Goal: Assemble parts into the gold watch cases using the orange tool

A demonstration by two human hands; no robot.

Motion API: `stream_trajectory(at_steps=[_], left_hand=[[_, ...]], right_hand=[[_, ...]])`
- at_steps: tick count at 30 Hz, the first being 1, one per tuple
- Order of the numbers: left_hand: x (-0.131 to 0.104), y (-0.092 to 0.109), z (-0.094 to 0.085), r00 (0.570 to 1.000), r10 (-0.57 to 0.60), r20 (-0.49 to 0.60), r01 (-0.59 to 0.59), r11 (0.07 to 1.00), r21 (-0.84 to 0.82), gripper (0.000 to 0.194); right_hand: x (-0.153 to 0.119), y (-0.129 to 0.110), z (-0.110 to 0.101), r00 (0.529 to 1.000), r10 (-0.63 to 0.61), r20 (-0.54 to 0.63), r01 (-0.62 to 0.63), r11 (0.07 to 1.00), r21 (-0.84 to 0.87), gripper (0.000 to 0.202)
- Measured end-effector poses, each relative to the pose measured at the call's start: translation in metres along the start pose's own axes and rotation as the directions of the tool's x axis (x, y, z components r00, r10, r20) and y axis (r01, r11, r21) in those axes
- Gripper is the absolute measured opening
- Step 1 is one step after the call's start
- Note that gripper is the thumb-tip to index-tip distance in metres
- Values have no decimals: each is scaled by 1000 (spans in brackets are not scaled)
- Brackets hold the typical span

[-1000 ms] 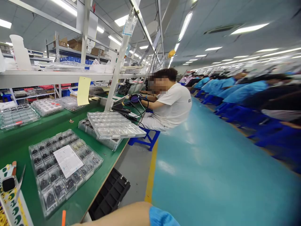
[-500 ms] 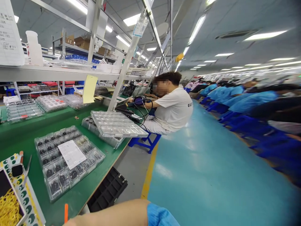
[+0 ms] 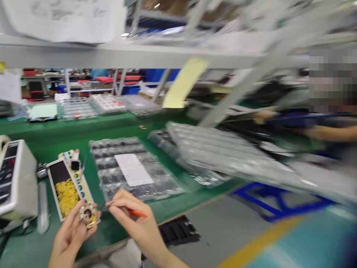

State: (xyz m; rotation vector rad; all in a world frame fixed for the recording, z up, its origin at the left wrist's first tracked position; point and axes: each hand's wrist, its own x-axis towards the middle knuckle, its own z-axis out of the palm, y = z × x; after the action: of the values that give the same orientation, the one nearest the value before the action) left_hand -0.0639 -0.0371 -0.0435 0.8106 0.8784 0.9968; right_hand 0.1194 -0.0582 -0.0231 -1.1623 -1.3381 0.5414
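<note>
My left hand [image 3: 73, 232] holds a small round part [image 3: 88, 215] with a dark centre and a bit of yellow on it, in front of a white box [image 3: 65, 195] of yellow pieces. Just to the right, my right hand [image 3: 136, 219] is closed round an orange-handled tool [image 3: 137, 213], its thin tip pointing at the round part with a small gap between. Behind my right hand lies a clear compartment tray [image 3: 156, 171] of dark parts, with a white paper [image 3: 133, 169] on top.
A white device [image 3: 23, 178] with a red display stands at the left. Stacked clear trays [image 3: 212, 149] overhang the table's right side. A yellow note [image 3: 184, 83] hangs from the shelf. At the right edge a person's arm [image 3: 331, 133] shows, blurred. A blue stool [image 3: 281, 203] stands below.
The view has swung left and down toward the table. Both my hands and the round part now show; before, only a forearm and the orange handle were at the bottom edge.
</note>
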Motion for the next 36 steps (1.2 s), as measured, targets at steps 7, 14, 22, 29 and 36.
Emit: stream_trajectory(at_steps=[7,14,22,29,36], left_hand=[[-9,4,-5,980,126,157,-121,992,-43,36],[-13,6,-14,960,188,208,-191,981,-2,39],[-16,5,-16,959,162,233,-171,985,19,43],[-16,2,-16,957,156,245,-171,984,42,44],[-16,3,-15,954,172,245,-191,980,59,44]], right_hand=[[14,-5,17,964,198,177,-209,977,51,20],[17,-4,35,913,199,356,-216,976,7,20],[14,-5,33,920,186,346,-186,982,-34,17],[13,-7,35,932,180,315,-173,984,-48,15],[13,-8,36,930,194,311,-181,981,-71,15]])
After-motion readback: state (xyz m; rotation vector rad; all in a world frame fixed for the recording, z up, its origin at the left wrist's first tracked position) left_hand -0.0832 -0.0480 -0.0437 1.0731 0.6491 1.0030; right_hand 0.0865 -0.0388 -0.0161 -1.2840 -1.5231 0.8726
